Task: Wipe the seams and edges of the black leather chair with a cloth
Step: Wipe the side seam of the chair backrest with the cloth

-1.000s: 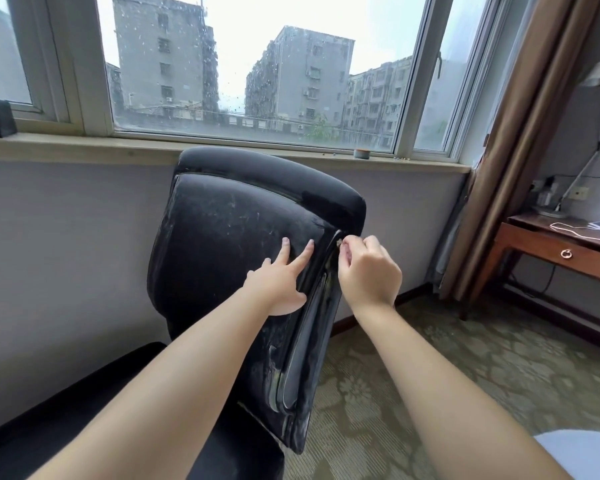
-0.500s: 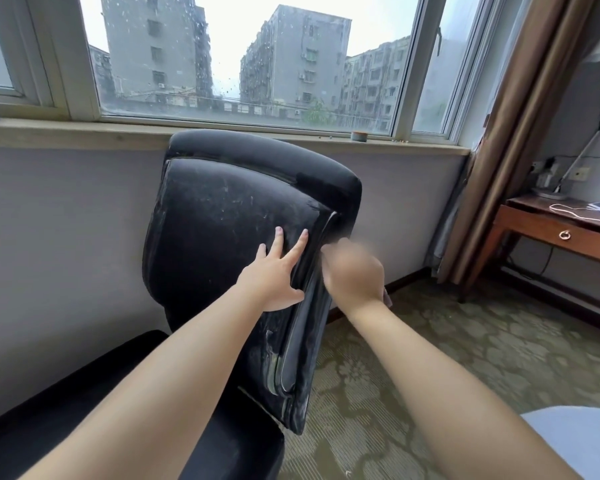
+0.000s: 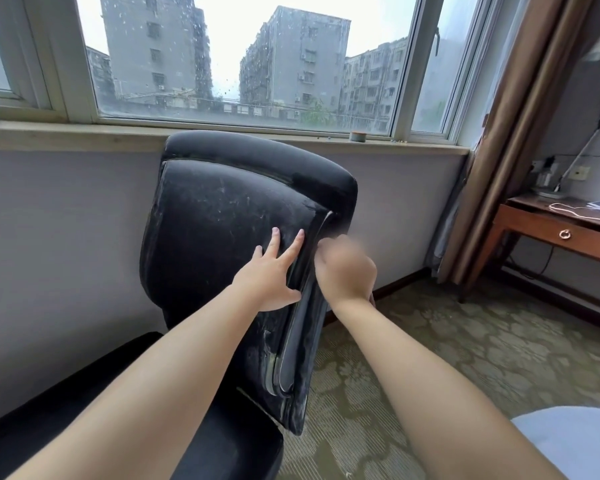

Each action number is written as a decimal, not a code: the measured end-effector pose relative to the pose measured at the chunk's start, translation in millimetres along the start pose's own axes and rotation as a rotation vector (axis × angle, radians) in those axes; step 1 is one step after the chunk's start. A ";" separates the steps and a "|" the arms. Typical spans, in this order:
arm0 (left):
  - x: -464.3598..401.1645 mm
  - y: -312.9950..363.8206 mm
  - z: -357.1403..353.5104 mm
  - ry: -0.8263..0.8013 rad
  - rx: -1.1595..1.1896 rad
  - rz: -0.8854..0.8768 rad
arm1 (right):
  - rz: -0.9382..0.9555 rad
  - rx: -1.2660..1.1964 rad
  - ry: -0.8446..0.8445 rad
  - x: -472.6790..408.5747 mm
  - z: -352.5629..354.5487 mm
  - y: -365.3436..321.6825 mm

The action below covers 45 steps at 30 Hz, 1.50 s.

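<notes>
Left hand (image 3: 269,277), fingers spread flat, braced the black leather chair (image 3: 229,216) at frame centre, while the blurred right hand (image 3: 347,271) worked its right-edge seam (image 3: 305,271); its grip and any cloth could not be told. Best to keep bracing and follow the seam downward slowly. No writing was readable.

The black leather chair (image 3: 229,216) stands before the window sill (image 3: 84,135); the brown wooden bench (image 3: 548,230) is right of the chair.
</notes>
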<state>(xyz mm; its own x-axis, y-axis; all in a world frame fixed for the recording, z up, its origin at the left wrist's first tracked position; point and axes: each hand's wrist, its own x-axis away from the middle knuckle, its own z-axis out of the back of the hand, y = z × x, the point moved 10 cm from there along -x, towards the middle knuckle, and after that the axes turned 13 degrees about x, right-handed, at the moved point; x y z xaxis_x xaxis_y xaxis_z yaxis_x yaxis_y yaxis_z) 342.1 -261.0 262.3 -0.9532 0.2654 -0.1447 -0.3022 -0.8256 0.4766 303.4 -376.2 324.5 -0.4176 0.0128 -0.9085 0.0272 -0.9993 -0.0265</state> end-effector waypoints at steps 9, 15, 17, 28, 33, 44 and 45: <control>-2.4 0.0 -1.1 0.005 0.006 -0.015 | -0.090 -0.061 0.153 -5.2 7.0 18.4; -2.9 -1.7 -1.2 0.006 -0.001 -0.007 | 0.150 0.004 0.053 21.3 -6.5 -1.2; -2.3 -1.8 0.1 0.005 -0.006 -0.006 | 0.130 -0.016 0.022 23.9 -7.4 0.7; 0.9 -0.1 0.0 -0.034 0.042 0.026 | 0.098 -0.030 0.064 -23.0 11.6 11.5; 3.7 -0.1 -5.3 -0.006 0.060 0.031 | 0.107 -0.014 -0.029 25.3 -8.2 -1.0; 3.6 -6.9 -18.8 0.078 0.116 0.040 | 0.133 0.048 -0.022 53.5 -8.7 1.4; 3.4 -6.7 -19.1 0.088 0.120 0.038 | 0.114 0.039 0.028 43.0 -0.8 4.8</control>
<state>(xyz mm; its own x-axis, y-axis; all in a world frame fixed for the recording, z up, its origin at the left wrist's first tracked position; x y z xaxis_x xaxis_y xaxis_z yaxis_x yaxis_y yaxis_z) 340.7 -264.1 242.0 -0.9624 0.1862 -0.1975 -0.2680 -0.7675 0.5823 286.3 -380.5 285.0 -0.3886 -0.1010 -0.9158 0.0379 -0.9949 0.0937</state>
